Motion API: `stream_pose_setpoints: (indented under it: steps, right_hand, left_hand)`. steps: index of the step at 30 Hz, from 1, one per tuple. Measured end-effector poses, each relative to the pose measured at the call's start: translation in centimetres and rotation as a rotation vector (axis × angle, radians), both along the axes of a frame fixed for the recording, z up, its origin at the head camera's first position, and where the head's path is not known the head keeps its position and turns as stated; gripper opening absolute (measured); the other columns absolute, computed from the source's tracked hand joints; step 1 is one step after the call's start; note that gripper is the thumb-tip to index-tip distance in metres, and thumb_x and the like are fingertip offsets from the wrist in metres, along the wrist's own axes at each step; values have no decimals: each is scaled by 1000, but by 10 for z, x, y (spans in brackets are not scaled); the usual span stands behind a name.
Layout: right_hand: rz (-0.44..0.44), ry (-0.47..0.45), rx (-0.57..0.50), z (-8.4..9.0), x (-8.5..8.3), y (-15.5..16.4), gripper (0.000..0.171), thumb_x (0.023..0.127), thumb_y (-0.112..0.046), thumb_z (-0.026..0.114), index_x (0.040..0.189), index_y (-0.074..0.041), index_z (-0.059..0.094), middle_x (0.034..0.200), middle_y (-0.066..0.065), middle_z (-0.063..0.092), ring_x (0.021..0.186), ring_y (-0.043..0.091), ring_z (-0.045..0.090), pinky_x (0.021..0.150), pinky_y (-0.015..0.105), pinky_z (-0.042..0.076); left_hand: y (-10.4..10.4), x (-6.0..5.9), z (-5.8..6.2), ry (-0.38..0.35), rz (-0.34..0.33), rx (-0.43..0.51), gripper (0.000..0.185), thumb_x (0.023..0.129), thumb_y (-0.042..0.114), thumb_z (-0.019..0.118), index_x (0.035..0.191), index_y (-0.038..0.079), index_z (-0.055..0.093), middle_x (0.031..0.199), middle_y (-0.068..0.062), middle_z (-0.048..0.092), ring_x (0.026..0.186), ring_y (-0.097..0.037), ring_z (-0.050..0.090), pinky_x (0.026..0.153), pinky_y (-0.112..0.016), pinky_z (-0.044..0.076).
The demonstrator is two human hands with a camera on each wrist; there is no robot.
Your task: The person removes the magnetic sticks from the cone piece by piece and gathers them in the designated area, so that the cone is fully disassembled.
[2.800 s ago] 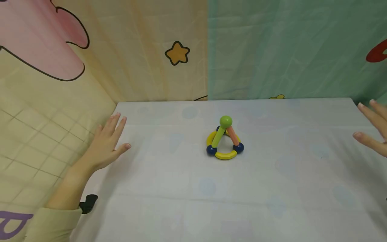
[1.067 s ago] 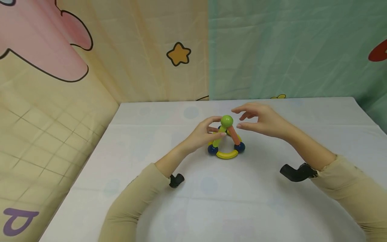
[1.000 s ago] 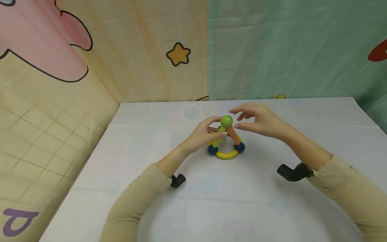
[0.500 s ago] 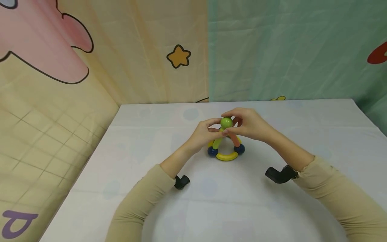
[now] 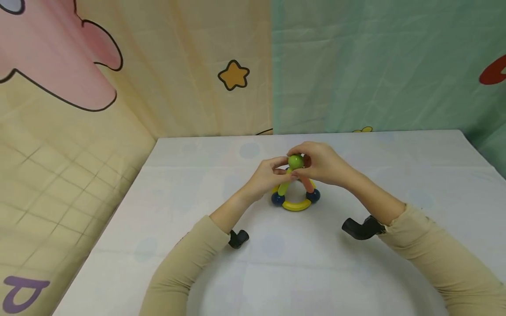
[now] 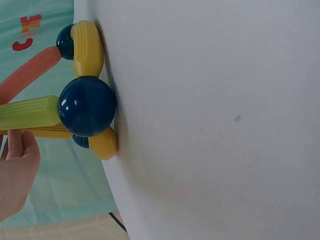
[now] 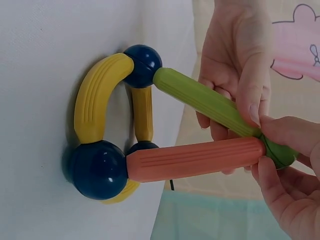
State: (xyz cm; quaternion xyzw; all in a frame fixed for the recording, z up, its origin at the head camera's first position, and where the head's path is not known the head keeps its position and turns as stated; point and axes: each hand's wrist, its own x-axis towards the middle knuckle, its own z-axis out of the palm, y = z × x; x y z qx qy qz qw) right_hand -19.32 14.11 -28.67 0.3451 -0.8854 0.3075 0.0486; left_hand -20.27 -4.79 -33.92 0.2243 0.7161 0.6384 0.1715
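A magnetic stick-and-ball toy stands on the white table as a pyramid. Its base is a ring of curved yellow sticks (image 7: 92, 100) joined by dark blue balls (image 7: 100, 170). From it a green stick (image 7: 200, 100) and an orange stick (image 7: 195, 159) lean up to a green ball (image 5: 295, 161). My left hand (image 5: 262, 179) pinches the green stick near its top, thumb in front and fingers behind. From the right, my right hand (image 5: 324, 164) grips the green ball between thumb and fingers. In the left wrist view the sticks' upper ends fall outside the frame.
The white tablecloth (image 5: 276, 263) spreads around the toy. Patterned curtains (image 5: 336, 66) stand behind the table's back edge and along its left side. A black wrist mount (image 5: 361, 228) sticks out below the right sleeve, another black mount (image 5: 239, 239) below the left.
Both hands, first held apart at the table's sides, have come to the toy. The left took hold of the green stick, then the right closed around the green ball. The toy stays in place.
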Motion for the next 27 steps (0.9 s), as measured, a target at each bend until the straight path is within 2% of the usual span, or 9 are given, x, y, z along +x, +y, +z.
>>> stream_pose_setpoints:
  steps: [13,20,27]
  right_hand:
    - [12,125,-87,-9,7,-1,37,73,-3,78,106,-1,62,99,9,62,77,16,55,66,33,51]
    - [-12,217,-150,-20,7,-2,39,70,-2,79,105,-1,62,98,9,61,77,15,54,64,35,50]
    - [-9,313,-192,-27,7,-4,41,67,1,81,104,0,61,97,8,60,76,14,53,63,35,50]
  left_hand:
    - [2,1,-1,-45,29,27,48,85,7,68,131,7,54,125,-6,58,96,-19,64,78,-28,51]
    - [4,0,-1,-44,62,14,49,84,7,68,131,4,53,135,-6,51,100,-20,63,84,-29,50]
    - [4,0,-2,-43,85,6,50,83,7,69,130,4,54,136,-7,50,97,-21,64,84,-29,50]
